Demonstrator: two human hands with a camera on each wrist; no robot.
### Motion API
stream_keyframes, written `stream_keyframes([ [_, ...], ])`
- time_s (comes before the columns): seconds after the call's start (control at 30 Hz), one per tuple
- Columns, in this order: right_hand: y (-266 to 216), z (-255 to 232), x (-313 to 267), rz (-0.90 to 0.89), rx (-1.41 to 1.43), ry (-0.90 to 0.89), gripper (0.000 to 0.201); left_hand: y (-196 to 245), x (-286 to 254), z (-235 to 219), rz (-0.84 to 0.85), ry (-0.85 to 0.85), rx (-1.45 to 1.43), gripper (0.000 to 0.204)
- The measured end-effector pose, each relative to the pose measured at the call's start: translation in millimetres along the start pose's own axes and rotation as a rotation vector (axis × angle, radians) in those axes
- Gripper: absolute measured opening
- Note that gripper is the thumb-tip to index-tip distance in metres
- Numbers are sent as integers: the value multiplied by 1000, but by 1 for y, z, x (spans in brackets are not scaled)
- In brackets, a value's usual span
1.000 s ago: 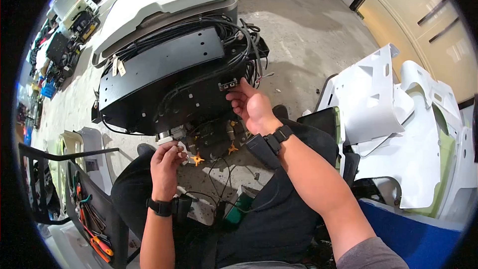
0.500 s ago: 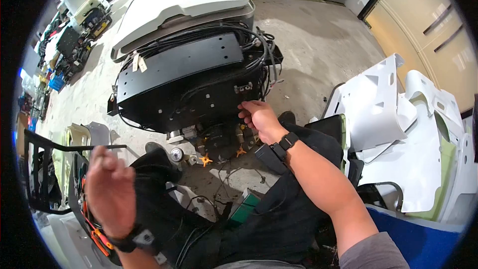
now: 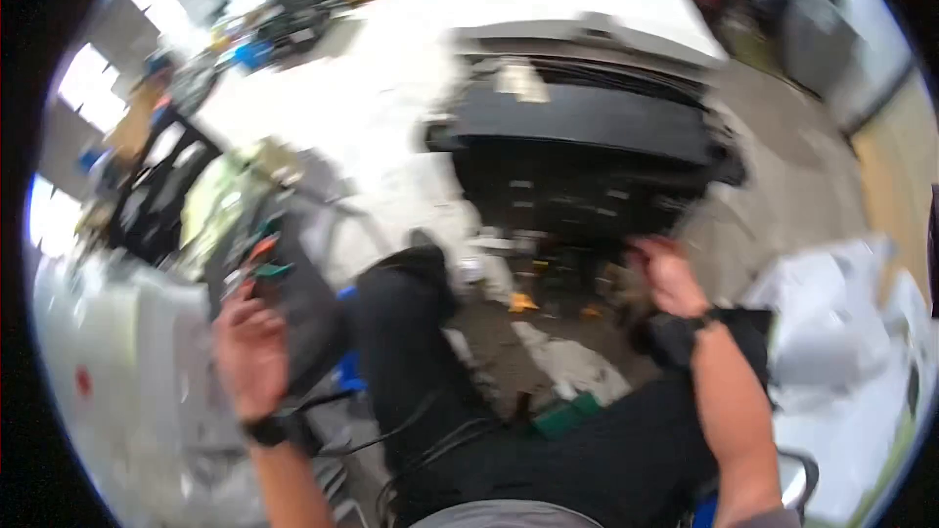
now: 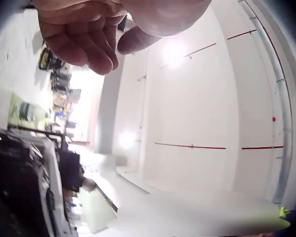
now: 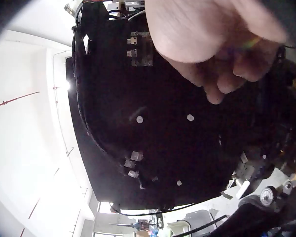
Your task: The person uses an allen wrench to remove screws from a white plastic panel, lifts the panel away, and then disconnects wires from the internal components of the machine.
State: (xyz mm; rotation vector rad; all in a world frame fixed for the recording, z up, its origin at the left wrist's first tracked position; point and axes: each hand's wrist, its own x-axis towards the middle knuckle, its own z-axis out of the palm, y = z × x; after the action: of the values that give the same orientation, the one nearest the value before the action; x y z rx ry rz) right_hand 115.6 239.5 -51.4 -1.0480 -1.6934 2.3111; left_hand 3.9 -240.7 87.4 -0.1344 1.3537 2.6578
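My left hand [image 3: 256, 347] is over the dark tool tray [image 3: 308, 332] at the left, just below some orange and green tool handles [image 3: 262, 252]. In the left wrist view its fingers are loosely bent, with nothing visible between them and the thumb. At the lower right edge of the black metal housing [image 3: 587, 122] is my right hand [image 3: 670, 279], fingers curled inward. The right wrist view shows it beside a small bracket [image 5: 140, 49] on the housing's dark face; its palm hides the fingertips, and I cannot tell whether they hold something.
Orange star-shaped knobs [image 3: 523, 303] sit under the housing, near a round gauge [image 5: 267, 196]. A white cover [image 3: 597, 0] tops the machine. White plastic panels [image 3: 831, 332] stand at the right. A green box [image 3: 567, 416] and cables lie between the legs.
The head view has swung left and blurred. My left hand has gone from below the housing to the tool tray. My right hand has dropped from the bracket to the housing's lower edge.
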Motion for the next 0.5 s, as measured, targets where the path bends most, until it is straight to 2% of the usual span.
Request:
stream_keyframes([
  [0.03,0,-7,5,-9,-56,-111,20,-11,2,-10,-1,54,-66,18],
  [0.07,6,-10,4,-72,-41,-22,18,-14,2,-25,-17,143,22,18],
  [0.1,6,-15,6,-25,-77,31,17,-18,2,-34,-32,266,104,12],
  [0.13,1,-9,0,31,-12,72,15,-21,2,-50,-33,286,53,15],
  [0.23,14,-27,19,62,-61,-45,15,-29,3,-72,10,433,135,16],
  [0.27,23,-28,25,3,-79,-14,13,-27,4,-77,14,473,158,16],
  [0.3,25,-22,28,-54,-97,23,12,-26,5,-81,21,486,155,16],
  [0.37,27,-16,29,-25,-110,43,12,-26,9,-88,68,526,228,18],
  [0.5,29,-11,30,26,-159,89,11,-38,20,-106,51,559,336,20],
])
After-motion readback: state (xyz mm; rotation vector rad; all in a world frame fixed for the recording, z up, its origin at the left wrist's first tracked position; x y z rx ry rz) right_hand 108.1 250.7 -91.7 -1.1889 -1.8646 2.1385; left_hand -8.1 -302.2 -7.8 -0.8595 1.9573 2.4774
